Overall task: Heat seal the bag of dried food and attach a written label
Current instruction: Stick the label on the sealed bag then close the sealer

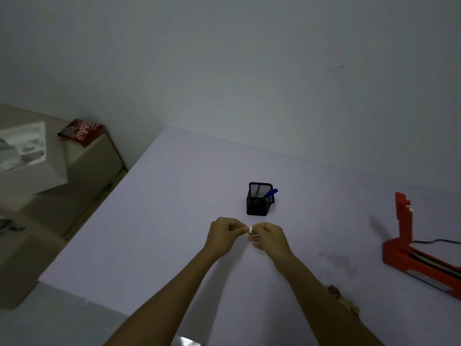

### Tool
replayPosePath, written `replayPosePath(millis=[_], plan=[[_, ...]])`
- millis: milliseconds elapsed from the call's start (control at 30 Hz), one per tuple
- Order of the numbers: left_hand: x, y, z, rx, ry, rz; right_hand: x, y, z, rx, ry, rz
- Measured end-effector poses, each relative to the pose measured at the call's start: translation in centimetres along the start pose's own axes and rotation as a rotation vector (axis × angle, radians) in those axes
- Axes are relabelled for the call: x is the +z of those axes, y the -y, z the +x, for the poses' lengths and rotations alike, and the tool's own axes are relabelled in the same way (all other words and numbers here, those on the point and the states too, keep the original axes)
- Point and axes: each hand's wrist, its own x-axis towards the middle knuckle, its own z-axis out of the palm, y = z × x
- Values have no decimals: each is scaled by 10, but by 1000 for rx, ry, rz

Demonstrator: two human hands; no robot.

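Above the middle of the pale table, my left hand point(224, 234) and my right hand point(268, 237) meet fingertip to fingertip, both pinching a tiny white label point(250, 230). Just behind them stands a black mesh pen holder point(259, 199) with a blue pen point(270, 192) leaning out of it. An orange heat sealer point(409, 248) sits at the right edge, its arm raised upright. A bag of dried food point(344, 299) lies near my right forearm, mostly hidden by the arm.
The table point(162, 221) meets a bare wall at the back. To the left is a lower beige surface with a white box point(27, 151) and a red snack packet point(81, 132). A black cable point(436, 241) runs from the sealer. Something shiny point(187, 341) shows at the bottom edge.
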Motion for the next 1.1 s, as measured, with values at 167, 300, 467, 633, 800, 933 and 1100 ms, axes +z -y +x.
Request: replayPosePath(millis=[167, 300, 467, 633, 800, 933, 1100], plan=[[-8, 8, 2, -117, -85, 9, -5, -17, 3, 101, -64, 31], [-16, 13, 3, -188, -130, -17, -14, -39, 1, 247, -62, -3], [-17, 13, 1, -213, -151, -16, -24, -65, -5, 297, -22, -118], [-10, 10, 1, -216, -181, 28, -22, -59, 1, 271, -153, -273], [14, -4, -2, -85, -140, 144, -11, -14, -13, 107, -138, 79], [46, -23, -3, 75, -75, 222, -18, -1, -18, 50, -126, 174], [86, -41, -2, 211, 53, 280, -60, -15, -23, 59, -250, 263]])
